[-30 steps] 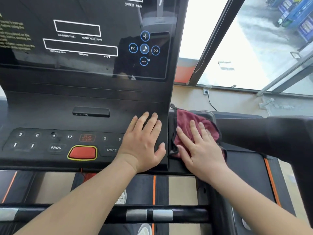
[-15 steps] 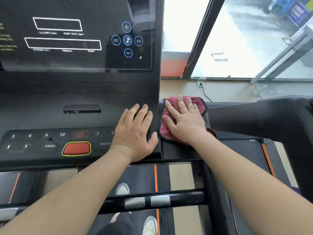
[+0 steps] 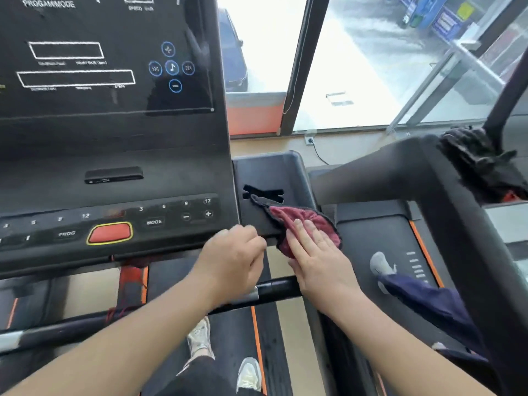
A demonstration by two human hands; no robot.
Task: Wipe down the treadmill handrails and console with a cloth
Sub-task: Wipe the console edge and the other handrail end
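Head view: right grip [image 3: 314, 252] lies flat on the maroon cloth [image 3: 300, 217], fingers straight & together, palm down, pinching nothing, just pressing. Cloth is bunched on the near edge of the black side tray [image 3: 274, 172], which sits at 3 o'clock of the console [image 3: 114, 155]. One dark-edged corner of the cloth trails to 10 o'clock, reaching the X-shaped slot [image 3: 263, 194] in the tray.

Left grip [image 3: 231, 261] is at 9 o'clock of the cloth, just beside it, at the console's near right corner. Fingers curled, tips hidden; can't tell if they hold the corner edge or only rest there.

On the console: red btn [image 3: 110, 233] w/ yellow rim at 9 o'clock of the left grip, MODE btn [image 3: 154, 222] between the two, number keys [image 3: 163, 206] at its 12 o'clock. Screen [image 3: 114, 104] w/ blue music icons [image 3: 172, 67] fills the frame's 10–12 o'clock.

Right handrail [image 3: 400, 172] runs from the tray toward 3 o'clock, then bends to 5 o'clock; a black item [image 3: 474, 158] on it is too blurred to ID. Front bar [image 3: 280, 288] w/ silver sensor [image 3: 253, 294] passes below both grips. Person's shoes [image 3: 200, 335] at 6 o'clock on the belt [image 3: 231, 321]. On the next treadmill [image 3: 371, 232], at 4 o'clock, another person's grey shoe [image 3: 380, 264] & navy trouser leg [image 3: 428, 301]. Window [image 3: 371, 67] at 1 o'clock.
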